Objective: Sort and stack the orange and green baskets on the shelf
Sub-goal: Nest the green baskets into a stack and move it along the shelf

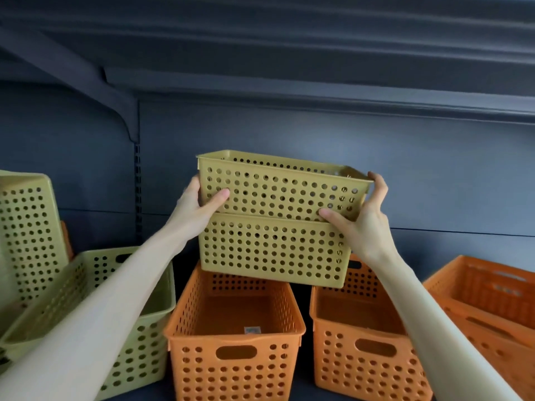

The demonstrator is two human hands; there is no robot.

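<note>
I hold a green perforated basket (278, 189) up in the air, nested partway into a second green basket (272, 250) below it. My left hand (199, 206) grips the upper basket's left end, and my right hand (364, 215) grips its right end. Both baskets hover above two upright orange baskets, one at the centre (234, 342) and one to its right (359, 351). Tilted orange baskets (486, 293) lie at the far right. More green baskets sit at the left, one tilted on another (86, 285) and one standing on end (26, 235).
The dark shelf back panel (318, 140) rises behind the baskets, with a slotted upright (137, 183) left of centre and a bracket (121, 108) under the shelf above. A strip of dark shelf floor (304, 392) shows between the two upright orange baskets.
</note>
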